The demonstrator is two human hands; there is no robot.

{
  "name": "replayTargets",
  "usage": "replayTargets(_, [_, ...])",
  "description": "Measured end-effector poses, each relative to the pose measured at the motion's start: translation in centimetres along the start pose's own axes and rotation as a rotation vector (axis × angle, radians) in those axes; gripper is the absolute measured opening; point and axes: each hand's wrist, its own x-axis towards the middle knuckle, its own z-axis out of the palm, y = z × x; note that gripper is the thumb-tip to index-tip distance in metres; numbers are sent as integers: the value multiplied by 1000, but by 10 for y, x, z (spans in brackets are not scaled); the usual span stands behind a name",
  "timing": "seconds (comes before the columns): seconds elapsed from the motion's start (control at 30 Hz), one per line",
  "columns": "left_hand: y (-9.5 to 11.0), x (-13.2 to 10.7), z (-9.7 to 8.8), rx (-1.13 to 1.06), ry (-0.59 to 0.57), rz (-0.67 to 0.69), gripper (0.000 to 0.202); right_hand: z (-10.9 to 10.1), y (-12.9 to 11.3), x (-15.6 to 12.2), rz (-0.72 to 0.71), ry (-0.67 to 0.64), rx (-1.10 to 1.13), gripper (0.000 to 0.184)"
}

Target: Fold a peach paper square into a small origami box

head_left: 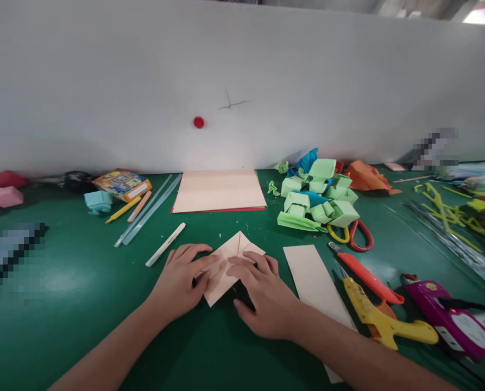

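A folded piece of cream paper (221, 293) lies on the green table in front of me, creased into a pointed shape with a fold line near its top corner. My left hand (181, 282) grips its left edge, fingers on top and thumb at the lower side. My right hand (266, 296) rests its fingertips on the paper's right half, with the thumb held apart from it. Right of that hand, a long cream paper strip (319, 277) lies partly under my right forearm. A capped white stick-like tool (166, 245) lies beyond my left hand.
Cream sheets (220, 191) lie at the back against a white wall. Green folded paper pieces (315, 195) are heaped back right, near scissors (361, 236). A red cutter (368, 276), yellow glue gun (383, 317) and purple device (449, 315) lie right. Glue sticks (152, 209) lie back left.
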Motion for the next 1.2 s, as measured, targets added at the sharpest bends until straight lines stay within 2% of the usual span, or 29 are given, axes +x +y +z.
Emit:
replayTargets(0.1, [0,0,0,-13,-3,1,44,-1,-1,0,19,-35,1,68])
replayTargets(0.17, [1,1,-1,-22,-9,-3,41,-2,-1,1,48,-52,13,72])
replayTargets(0.37, [3,0,-2,-12,-22,-4,36,-3,-1,2,103,6,42,54])
replayTargets(0.5, [3,1,-1,-14,-22,3,33,-2,0,1,70,36,34,54])
replayTargets(0.7, [3,1,-1,-21,-38,17,29,0,0,2,101,57,51,47])
replayTargets(0.87, [3,0,-1,-13,-42,32,29,5,1,3,111,103,45,49])
replayTargets(0.97, [3,0,-1,-10,-36,37,28,4,2,3,77,160,49,50])
replayTargets(1.2, [1,0,1,17,31,25,32,6,6,1,2,400,82,48])
